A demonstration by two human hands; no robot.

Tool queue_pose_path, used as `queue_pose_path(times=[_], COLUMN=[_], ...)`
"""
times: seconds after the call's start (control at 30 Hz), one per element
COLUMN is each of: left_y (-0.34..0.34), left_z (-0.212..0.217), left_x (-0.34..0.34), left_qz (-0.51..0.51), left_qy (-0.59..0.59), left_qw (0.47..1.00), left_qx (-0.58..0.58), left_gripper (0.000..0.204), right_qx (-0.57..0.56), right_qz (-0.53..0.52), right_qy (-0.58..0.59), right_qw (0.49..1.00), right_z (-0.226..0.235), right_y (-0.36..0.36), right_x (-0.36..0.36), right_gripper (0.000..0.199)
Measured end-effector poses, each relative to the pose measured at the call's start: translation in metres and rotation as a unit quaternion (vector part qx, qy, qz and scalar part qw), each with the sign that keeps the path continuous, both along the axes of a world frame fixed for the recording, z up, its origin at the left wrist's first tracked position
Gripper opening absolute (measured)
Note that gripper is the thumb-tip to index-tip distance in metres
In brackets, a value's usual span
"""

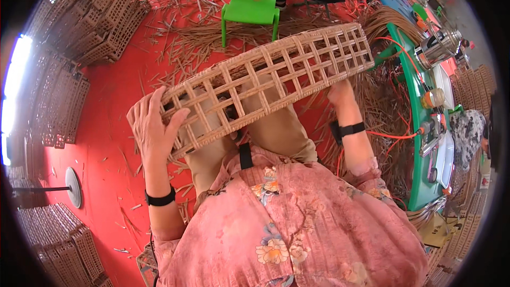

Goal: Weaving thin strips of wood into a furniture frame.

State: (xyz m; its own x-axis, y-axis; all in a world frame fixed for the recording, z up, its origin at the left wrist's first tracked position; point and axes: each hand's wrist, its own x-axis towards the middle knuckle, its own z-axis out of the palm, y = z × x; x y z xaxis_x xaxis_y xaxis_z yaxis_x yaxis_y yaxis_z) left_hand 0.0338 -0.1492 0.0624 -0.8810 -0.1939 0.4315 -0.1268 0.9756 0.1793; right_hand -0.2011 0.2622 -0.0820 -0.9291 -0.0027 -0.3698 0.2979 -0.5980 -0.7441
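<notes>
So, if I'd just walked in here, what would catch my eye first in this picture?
Probably the long brown woven lattice piece slanting across the person's legs, with the left hand clasping its left end and the right hand at its near edge, toward the right end. Next, perhaps, the bright green plastic chair at top centre, standing out against the vivid red floor, which is littered with thin brown strips.
</notes>
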Motion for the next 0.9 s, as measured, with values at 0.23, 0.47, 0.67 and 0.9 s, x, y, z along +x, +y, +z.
queue_pose_path(times=[0.23,0.47,0.67,0.9], left_y=[0.004,0.003,0.034,0.110], left_z=[0.005,0.054,0.114,0.075], left_x=[0.001,-0.007,-0.111,-0.238], left_qz=[-0.014,-0.073,-0.325,-0.432], left_qy=[0.000,-0.205,-0.233,-0.339], left_qw=[1.000,0.976,0.916,0.797], left_qx=[-0.006,0.025,0.026,0.250], left_gripper=[0.067,0.057,0.038,0.039], right_qx=[0.306,0.300,0.310,0.561], right_qz=[0.098,0.092,0.105,0.053], right_qy=[0.075,-0.034,-0.018,0.197], right_qw=[0.944,0.949,0.945,0.802], right_z=[0.013,-0.010,-0.024,-0.023], right_y=[-0.011,0.004,0.018,0.013], right_x=[0.061,0.067,0.068,0.070], right_gripper=[0.023,0.027,0.027,0.025])
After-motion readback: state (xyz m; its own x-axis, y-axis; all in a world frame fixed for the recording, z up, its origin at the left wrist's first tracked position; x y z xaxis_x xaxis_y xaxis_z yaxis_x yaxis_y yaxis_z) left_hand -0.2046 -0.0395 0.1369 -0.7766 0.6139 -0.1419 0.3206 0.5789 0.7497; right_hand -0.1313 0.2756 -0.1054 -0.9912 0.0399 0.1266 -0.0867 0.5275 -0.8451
